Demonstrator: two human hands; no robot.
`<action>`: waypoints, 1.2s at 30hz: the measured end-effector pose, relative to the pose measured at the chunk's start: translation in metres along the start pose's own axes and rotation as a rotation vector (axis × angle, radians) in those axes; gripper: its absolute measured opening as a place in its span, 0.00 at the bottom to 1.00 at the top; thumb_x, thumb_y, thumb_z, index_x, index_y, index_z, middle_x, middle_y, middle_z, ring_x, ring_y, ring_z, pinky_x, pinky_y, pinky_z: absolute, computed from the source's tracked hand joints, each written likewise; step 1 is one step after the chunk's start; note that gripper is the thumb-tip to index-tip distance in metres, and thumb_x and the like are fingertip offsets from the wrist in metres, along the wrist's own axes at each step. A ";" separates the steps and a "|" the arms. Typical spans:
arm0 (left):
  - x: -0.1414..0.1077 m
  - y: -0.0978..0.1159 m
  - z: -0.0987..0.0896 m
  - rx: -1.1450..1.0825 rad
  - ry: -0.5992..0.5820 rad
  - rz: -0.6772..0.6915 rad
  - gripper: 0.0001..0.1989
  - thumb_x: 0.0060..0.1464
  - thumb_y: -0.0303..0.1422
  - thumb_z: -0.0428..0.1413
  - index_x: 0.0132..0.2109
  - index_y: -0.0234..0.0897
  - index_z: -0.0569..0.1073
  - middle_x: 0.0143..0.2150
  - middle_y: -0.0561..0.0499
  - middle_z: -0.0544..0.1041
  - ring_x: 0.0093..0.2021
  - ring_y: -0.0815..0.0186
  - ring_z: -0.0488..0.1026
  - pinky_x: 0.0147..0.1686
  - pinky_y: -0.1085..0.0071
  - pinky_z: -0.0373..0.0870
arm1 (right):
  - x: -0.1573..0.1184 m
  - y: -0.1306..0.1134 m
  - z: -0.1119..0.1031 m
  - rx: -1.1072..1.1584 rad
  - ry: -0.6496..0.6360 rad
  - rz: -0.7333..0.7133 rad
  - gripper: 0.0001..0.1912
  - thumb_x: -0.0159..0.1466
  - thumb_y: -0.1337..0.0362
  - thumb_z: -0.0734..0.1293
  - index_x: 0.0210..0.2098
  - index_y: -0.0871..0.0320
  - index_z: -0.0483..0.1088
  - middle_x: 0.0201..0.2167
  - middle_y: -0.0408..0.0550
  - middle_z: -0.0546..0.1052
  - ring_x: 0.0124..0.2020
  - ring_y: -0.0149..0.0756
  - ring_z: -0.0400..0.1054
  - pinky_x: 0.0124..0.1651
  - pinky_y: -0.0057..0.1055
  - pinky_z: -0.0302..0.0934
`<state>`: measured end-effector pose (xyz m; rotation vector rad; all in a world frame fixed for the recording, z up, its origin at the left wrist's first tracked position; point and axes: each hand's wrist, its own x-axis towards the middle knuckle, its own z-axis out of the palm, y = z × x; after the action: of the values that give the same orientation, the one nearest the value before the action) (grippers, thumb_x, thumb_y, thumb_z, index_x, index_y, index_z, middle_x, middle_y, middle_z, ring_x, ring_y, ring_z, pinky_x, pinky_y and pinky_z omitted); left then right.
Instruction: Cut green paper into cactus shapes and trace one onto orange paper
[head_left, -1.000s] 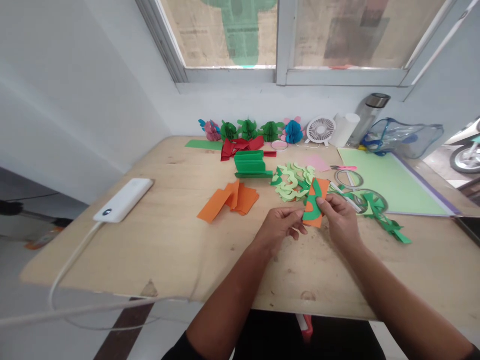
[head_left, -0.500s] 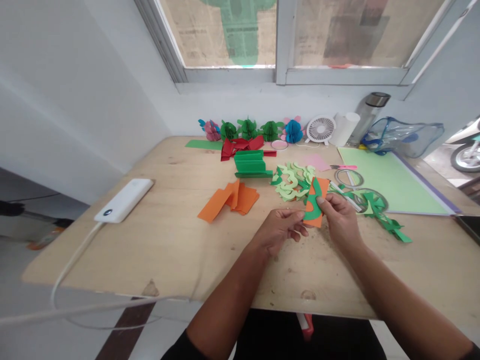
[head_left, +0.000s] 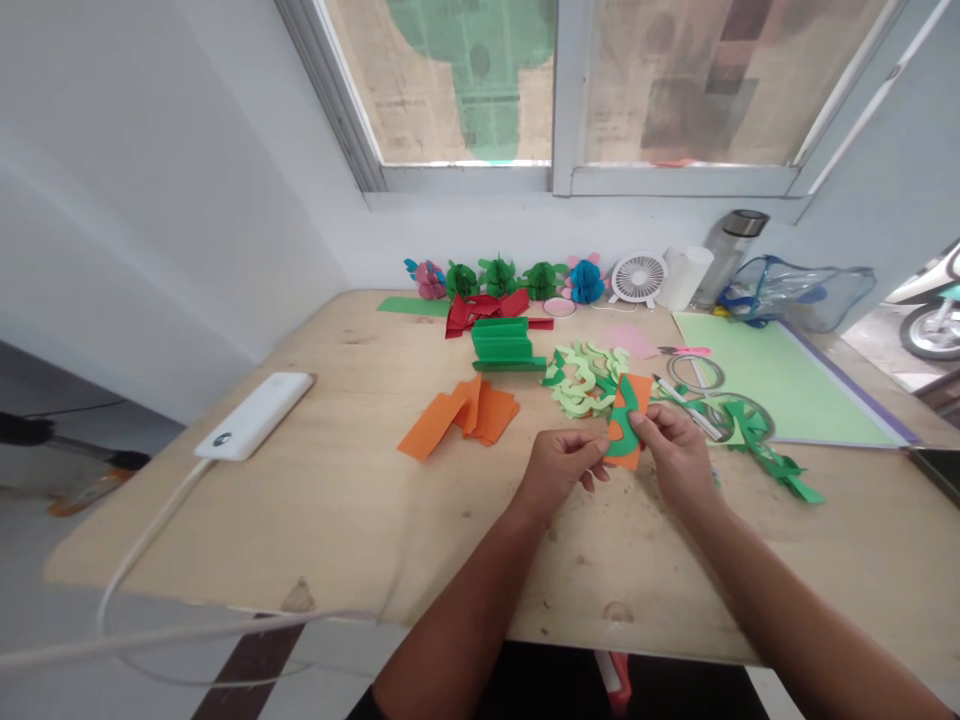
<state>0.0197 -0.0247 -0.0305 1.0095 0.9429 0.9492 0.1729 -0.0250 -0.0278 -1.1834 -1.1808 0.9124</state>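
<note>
Between my hands is an orange paper rectangle (head_left: 643, 388) with a wavy green paper cutout (head_left: 622, 442) lying on its face. My left hand (head_left: 559, 465) pinches the left edge, thumb on top. On the right side, my right hand (head_left: 679, 450) grips the same papers, its thumb pressing on the green cutout. Just behind them lies a pile of light green wavy cutouts (head_left: 577, 385) mixed with darker green ones. Folded orange paper strips (head_left: 491, 410) rest left of my hands, and pleated green paper (head_left: 501, 342) stands beyond them.
Red folded paper (head_left: 491, 308) and several honeycomb paper figures (head_left: 499, 275) line the back, beside a small white fan (head_left: 639, 278). Tape rolls (head_left: 696, 373), a pen (head_left: 690, 408), green scraps (head_left: 780, 470) and a green sheet (head_left: 810, 390) lie right. A white power bank (head_left: 255, 415) sits left.
The view has tilted up slightly, so everything sits lower in the picture. Both hands keep their hold on the orange paper and green cutout, with only a slight shift.
</note>
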 end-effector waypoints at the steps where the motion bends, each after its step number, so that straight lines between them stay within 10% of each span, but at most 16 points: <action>1: 0.000 0.001 0.000 0.011 0.007 0.013 0.13 0.43 0.40 0.62 0.24 0.33 0.76 0.18 0.50 0.73 0.18 0.72 0.67 0.17 0.77 0.61 | 0.000 -0.001 0.000 -0.001 -0.001 0.002 0.17 0.56 0.51 0.71 0.21 0.57 0.69 0.18 0.41 0.67 0.21 0.30 0.59 0.24 0.28 0.55; 36: 0.002 0.002 -0.002 0.045 -0.031 -0.082 0.07 0.48 0.31 0.60 0.26 0.31 0.76 0.25 0.46 0.79 0.20 0.73 0.69 0.18 0.79 0.63 | 0.000 -0.003 0.003 0.051 0.011 -0.022 0.13 0.55 0.55 0.72 0.22 0.57 0.70 0.19 0.40 0.68 0.21 0.28 0.59 0.24 0.26 0.56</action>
<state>0.0177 -0.0215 -0.0296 1.0130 0.9761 0.8446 0.1700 -0.0251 -0.0252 -1.1311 -1.1528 0.9137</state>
